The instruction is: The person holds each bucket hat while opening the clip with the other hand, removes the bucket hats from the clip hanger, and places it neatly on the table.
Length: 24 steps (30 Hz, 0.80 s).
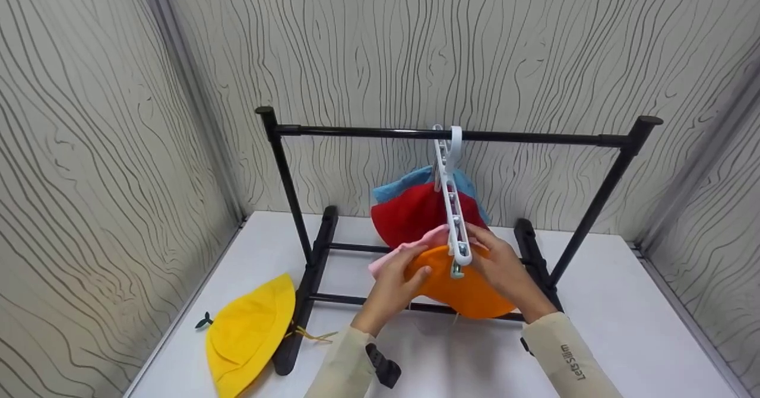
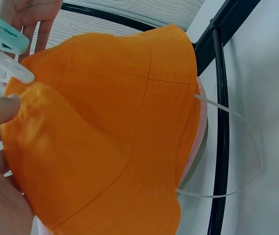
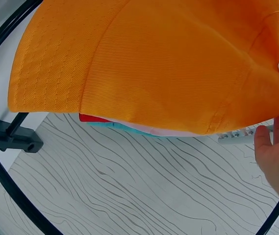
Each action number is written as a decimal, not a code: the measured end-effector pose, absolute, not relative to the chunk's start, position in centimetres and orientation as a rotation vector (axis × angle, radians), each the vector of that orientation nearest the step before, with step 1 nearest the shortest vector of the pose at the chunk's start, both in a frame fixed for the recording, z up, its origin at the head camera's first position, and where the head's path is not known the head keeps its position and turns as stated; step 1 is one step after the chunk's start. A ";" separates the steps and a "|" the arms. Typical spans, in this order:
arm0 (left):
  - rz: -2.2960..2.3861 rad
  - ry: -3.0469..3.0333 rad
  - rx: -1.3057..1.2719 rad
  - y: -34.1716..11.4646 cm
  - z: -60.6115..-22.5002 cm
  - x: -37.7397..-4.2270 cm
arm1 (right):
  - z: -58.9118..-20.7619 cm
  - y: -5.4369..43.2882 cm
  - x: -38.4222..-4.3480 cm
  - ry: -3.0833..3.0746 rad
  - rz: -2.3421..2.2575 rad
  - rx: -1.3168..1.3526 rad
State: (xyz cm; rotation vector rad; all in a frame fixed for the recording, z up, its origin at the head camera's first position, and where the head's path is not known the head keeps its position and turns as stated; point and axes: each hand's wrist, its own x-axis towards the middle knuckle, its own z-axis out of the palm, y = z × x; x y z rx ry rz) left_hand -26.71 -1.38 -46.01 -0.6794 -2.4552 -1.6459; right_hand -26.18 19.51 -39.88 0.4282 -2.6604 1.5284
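An orange bucket hat (image 1: 469, 291) hangs at the near end of a white clip hanger (image 1: 454, 214). In the left wrist view, a white and teal clip (image 2: 9, 41) sits at the hat's crown. My left hand (image 1: 389, 288) holds the crown's left side, thumb in front and fingers reaching behind. On the other side my right hand (image 1: 504, 267) touches the crown near the clip with its fingers extended, as the right wrist view shows. Behind the orange hat hang a pink hat (image 1: 407, 249), a red hat (image 1: 415, 214) and a light blue hat (image 1: 404, 184), each partly hidden.
The hanger hooks over the top bar (image 1: 368, 132) of a black rack standing on a white table (image 1: 641, 321). A yellow bucket hat (image 1: 252, 332) with a green sprout lies left of the rack, its cords by the rack's foot. Wood-patterned panels (image 1: 534, 47) enclose the table.
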 end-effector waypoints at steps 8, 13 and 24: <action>-1.570 -2.426 -0.698 -1.0 -46.3 -26.8 | -39.9 19.5 -26.3 -2.657 1.533 0.434; -1.586 -2.407 -0.687 -0.9 -46.3 -26.7 | -39.9 19.5 -26.3 -2.641 1.525 0.454; -1.546 -2.384 -0.637 -0.6 -46.6 -26.4 | -39.9 19.7 -26.3 -2.632 1.506 0.459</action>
